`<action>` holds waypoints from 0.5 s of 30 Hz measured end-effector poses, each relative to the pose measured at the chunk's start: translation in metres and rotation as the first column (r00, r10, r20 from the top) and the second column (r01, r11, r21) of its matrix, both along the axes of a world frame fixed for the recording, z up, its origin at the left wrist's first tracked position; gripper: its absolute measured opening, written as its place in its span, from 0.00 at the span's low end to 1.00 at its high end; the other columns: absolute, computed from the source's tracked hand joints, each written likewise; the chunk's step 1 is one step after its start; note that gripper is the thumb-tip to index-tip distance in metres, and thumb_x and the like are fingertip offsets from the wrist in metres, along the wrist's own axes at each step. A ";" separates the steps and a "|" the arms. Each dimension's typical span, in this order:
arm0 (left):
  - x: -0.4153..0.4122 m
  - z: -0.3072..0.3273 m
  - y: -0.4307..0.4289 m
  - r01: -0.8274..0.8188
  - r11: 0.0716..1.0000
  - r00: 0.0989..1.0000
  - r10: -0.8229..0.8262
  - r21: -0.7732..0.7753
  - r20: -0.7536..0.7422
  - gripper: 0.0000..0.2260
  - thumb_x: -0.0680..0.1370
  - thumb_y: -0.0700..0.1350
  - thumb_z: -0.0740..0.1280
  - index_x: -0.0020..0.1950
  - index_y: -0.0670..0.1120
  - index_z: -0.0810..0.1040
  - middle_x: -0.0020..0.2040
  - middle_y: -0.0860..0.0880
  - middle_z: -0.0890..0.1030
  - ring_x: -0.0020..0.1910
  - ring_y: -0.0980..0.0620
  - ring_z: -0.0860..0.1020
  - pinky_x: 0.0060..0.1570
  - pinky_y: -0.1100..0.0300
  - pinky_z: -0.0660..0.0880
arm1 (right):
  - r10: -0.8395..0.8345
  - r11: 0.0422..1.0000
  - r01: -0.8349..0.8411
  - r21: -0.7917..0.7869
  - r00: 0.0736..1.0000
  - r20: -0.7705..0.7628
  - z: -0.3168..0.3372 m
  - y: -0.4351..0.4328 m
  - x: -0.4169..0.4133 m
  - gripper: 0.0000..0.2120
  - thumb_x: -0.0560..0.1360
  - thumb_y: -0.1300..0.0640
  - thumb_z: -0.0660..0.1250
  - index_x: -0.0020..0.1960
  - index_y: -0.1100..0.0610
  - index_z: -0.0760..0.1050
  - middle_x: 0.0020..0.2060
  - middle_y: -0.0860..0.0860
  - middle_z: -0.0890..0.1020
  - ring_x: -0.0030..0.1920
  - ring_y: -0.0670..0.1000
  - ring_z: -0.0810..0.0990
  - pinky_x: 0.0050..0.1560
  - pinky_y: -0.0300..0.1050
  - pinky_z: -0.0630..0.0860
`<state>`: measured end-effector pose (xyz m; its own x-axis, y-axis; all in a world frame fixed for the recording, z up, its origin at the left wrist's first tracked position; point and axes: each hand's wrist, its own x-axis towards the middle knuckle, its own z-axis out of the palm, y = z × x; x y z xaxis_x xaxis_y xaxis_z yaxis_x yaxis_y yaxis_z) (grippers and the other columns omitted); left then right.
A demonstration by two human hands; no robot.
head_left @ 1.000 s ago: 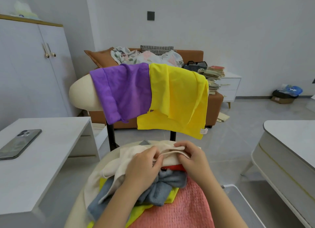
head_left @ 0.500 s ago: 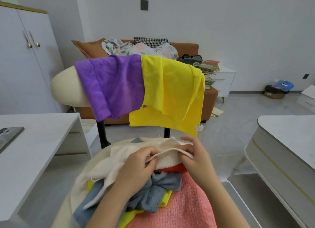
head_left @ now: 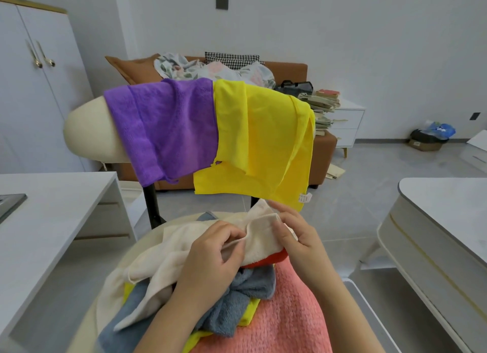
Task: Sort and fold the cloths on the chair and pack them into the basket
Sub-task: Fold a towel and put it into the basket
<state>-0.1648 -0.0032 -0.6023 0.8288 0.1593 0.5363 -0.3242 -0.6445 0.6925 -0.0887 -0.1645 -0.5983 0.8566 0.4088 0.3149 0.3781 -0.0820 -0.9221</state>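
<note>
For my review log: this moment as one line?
left hand pinches cream cloth | right hand holds its edge | purple cloth, yellow cloth draped over backrest

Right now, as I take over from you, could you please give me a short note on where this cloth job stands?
Left hand: pinches the upper edge of the cream cloth.
Right hand: pinches the same edge further right.
Purple cloth and yellow cloth hang side by side over the chair back.
Grey cloth, red cloth and coral cloth are heaped under and beside the cream one.
Done: apparently two cloths set aside.
Left: fold the cream cloth, sort and fold the heap, pack everything. The white rim at lower right may be the basket.
</note>
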 end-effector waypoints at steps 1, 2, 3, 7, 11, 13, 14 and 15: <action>0.000 0.000 0.000 0.008 1.000 1.000 -0.008 -0.006 0.004 0.08 0.73 0.50 0.62 0.44 0.49 0.78 0.44 0.58 0.77 0.47 0.60 0.76 0.46 0.69 0.72 | 0.025 1.000 -0.024 0.018 1.000 -0.017 0.000 0.000 0.001 0.14 0.76 0.48 0.60 0.51 0.52 0.81 0.61 0.37 0.76 0.66 0.39 0.70 0.63 0.40 0.69; 0.000 0.000 0.000 0.017 1.000 1.000 -0.016 -0.013 0.004 0.08 0.72 0.50 0.62 0.44 0.49 0.78 0.44 0.58 0.77 0.47 0.60 0.77 0.46 0.70 0.71 | 0.039 0.999 -0.038 0.035 0.999 -0.022 0.000 0.000 0.002 0.15 0.76 0.48 0.60 0.54 0.53 0.81 0.61 0.36 0.76 0.66 0.38 0.70 0.64 0.40 0.68; -0.001 0.001 0.000 0.024 1.000 1.000 -0.024 -0.018 0.002 0.07 0.72 0.49 0.62 0.43 0.49 0.78 0.44 0.58 0.77 0.47 0.60 0.77 0.46 0.70 0.71 | 0.050 0.997 -0.048 0.052 0.998 -0.023 0.000 0.000 0.002 0.16 0.75 0.49 0.60 0.56 0.54 0.80 0.61 0.36 0.77 0.67 0.38 0.69 0.65 0.41 0.68; -0.001 0.002 0.000 0.016 1.000 1.000 -0.016 -0.010 -0.007 0.07 0.72 0.52 0.63 0.40 0.50 0.77 0.41 0.57 0.77 0.44 0.58 0.77 0.43 0.68 0.72 | 0.089 0.991 -0.083 0.105 0.994 -0.058 0.002 -0.002 0.003 0.14 0.75 0.51 0.61 0.50 0.56 0.82 0.58 0.42 0.80 0.62 0.42 0.75 0.59 0.41 0.72; -0.002 0.001 0.001 0.060 0.998 0.998 -0.060 0.029 -0.013 0.02 0.71 0.49 0.62 0.40 0.53 0.74 0.42 0.58 0.76 0.44 0.58 0.76 0.43 0.71 0.71 | 0.047 0.992 -0.043 0.115 0.998 -0.030 0.005 -0.003 0.001 0.13 0.75 0.51 0.62 0.43 0.57 0.81 0.46 0.48 0.80 0.48 0.46 0.78 0.48 0.38 0.72; -0.002 0.000 0.003 0.086 0.995 0.996 -0.085 0.052 -0.024 0.02 0.71 0.48 0.61 0.41 0.53 0.73 0.42 0.57 0.75 0.45 0.58 0.76 0.43 0.71 0.69 | 0.032 0.995 -0.030 0.099 0.999 -0.013 0.005 -0.003 0.001 0.12 0.75 0.50 0.62 0.43 0.55 0.81 0.44 0.51 0.80 0.46 0.48 0.77 0.47 0.40 0.72; -0.002 0.000 0.003 0.091 0.994 0.996 -0.089 0.064 -0.026 0.02 0.70 0.47 0.60 0.41 0.53 0.72 0.42 0.57 0.75 0.44 0.58 0.75 0.43 0.71 0.69 | 0.022 0.995 -0.021 0.094 1.000 -0.011 0.006 -0.003 0.001 0.11 0.75 0.50 0.63 0.43 0.54 0.81 0.43 0.52 0.80 0.46 0.49 0.78 0.47 0.42 0.73; -0.002 0.000 0.003 0.094 0.993 0.995 -0.092 0.072 -0.024 0.02 0.70 0.47 0.60 0.40 0.53 0.71 0.41 0.57 0.74 0.44 0.58 0.74 0.42 0.70 0.69 | 0.013 0.996 -0.012 0.093 1.000 -0.013 0.005 -0.002 0.001 0.10 0.75 0.50 0.64 0.43 0.53 0.81 0.43 0.52 0.80 0.46 0.50 0.78 0.47 0.45 0.73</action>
